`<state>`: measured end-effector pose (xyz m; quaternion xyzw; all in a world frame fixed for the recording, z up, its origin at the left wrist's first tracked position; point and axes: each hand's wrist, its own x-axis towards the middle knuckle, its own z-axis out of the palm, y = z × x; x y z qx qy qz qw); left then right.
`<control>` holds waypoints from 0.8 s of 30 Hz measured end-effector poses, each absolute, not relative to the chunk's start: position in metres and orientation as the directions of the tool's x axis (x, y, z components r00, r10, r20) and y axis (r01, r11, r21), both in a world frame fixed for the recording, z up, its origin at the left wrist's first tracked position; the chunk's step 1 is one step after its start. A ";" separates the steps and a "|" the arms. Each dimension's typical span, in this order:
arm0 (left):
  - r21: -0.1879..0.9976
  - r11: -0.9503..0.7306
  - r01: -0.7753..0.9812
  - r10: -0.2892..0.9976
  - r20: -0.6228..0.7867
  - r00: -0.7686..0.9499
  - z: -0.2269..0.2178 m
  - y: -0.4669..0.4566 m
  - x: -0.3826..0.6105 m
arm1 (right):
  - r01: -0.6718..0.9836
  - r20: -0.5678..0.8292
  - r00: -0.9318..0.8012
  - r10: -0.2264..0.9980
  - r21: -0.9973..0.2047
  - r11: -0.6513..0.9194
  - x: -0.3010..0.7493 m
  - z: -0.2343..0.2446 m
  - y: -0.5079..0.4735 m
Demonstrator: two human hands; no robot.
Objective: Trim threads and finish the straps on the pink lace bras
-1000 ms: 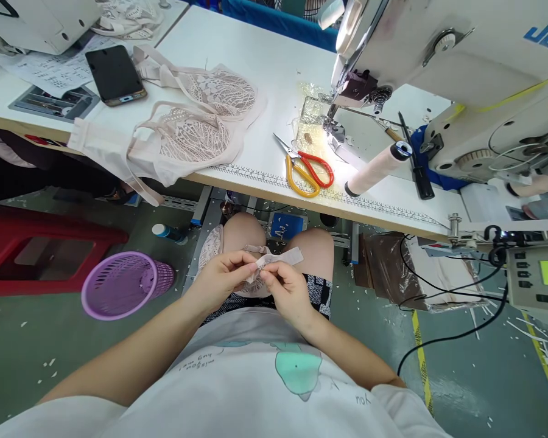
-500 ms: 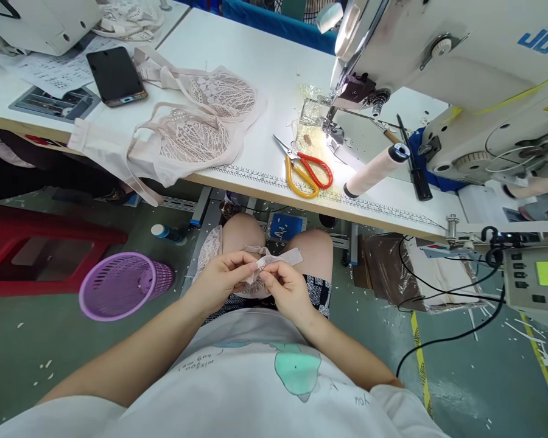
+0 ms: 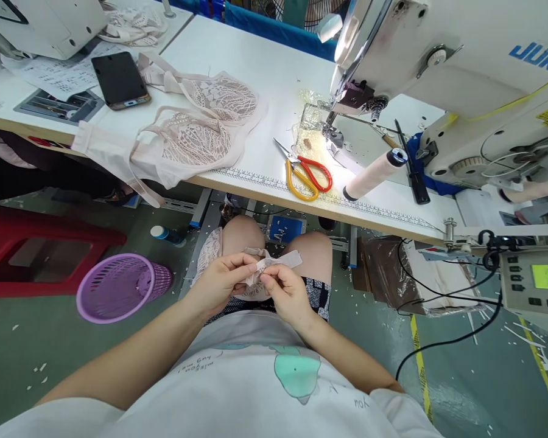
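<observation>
Over my lap lies a pale pink lace bra (image 3: 209, 254), partly hidden by my hands and shirt. My left hand (image 3: 221, 281) pinches its fabric between thumb and fingertips. Close beside it, my right hand (image 3: 287, 292) is closed on the same bra, thumb against forefinger, and a flat band end (image 3: 292, 260) sticks out past the fingers to the right. The exact spot under the fingertips is too small to make out. A second lace bra (image 3: 196, 140) is spread on the white table, its straps hanging over the front edge.
Scissors (image 3: 305, 173) with red and yellow handles lie by the sewing machine (image 3: 438, 67). Near them are a thread spool (image 3: 374, 175) and a black-handled screwdriver (image 3: 418, 182). A phone (image 3: 120, 79) is at the left. On the floor stand a purple basket (image 3: 119, 289) and a red stool (image 3: 41, 255).
The camera view has shifted slightly, so the table items sit a little differently in the picture. Both hands keep their pinch on the bra, almost unmoved.
</observation>
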<state>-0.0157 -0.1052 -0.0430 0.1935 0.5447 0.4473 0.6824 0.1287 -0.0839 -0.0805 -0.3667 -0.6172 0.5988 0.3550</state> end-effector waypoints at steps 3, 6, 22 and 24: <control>0.740 0.532 -0.412 0.812 -0.583 0.001 -0.040 -0.105 -0.015 | 0.027 -0.002 -0.477 0.879 -1.000 0.012 0.128 -0.081 -0.084; 0.731 0.535 -0.423 0.807 -0.591 -0.001 -0.040 -0.105 -0.014 | 0.022 -0.007 -0.473 0.881 -1.000 0.003 0.128 -0.082 -0.084; 0.709 0.538 -0.456 0.795 -0.607 -0.005 -0.039 -0.105 -0.007 | -0.121 -0.144 -0.440 0.886 -0.968 -0.218 0.125 -0.083 -0.087; 0.716 0.530 -0.454 0.803 -0.596 -0.001 -0.039 -0.105 -0.007 | -0.157 -0.171 -0.442 0.881 -0.952 -0.263 0.124 -0.087 -0.087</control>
